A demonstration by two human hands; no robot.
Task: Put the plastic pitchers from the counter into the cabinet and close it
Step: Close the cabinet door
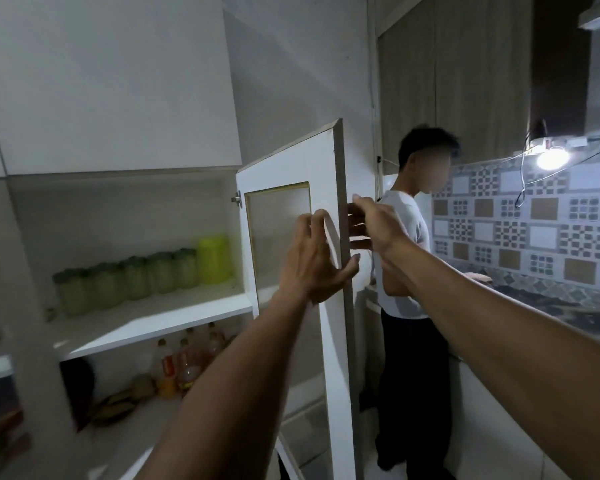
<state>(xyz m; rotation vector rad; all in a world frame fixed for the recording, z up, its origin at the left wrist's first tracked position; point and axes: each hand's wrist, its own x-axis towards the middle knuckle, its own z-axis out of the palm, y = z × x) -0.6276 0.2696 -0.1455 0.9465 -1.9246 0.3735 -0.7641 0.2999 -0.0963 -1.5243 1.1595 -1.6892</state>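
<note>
The white cabinet door [321, 157] with a frosted pane stands open, hinged at its left side. My left hand [314, 259] is at its free edge, fingers spread over the inner face and the thumb hooked round the edge. My right hand [374, 221] is on the outer side of the same edge, fingers apart and touching it. Inside the cabinet, on the upper shelf [174, 317], a yellow-green plastic pitcher [213, 259] stands at the right end beside a row of several green-lidded clear pitchers [129, 284].
A lower shelf holds bottles [184, 362] and bags. A person in a white shirt [404, 258] stands just beyond the door at the dark counter [548, 306] on the right. A bright lamp [551, 157] hangs above the patterned tile wall.
</note>
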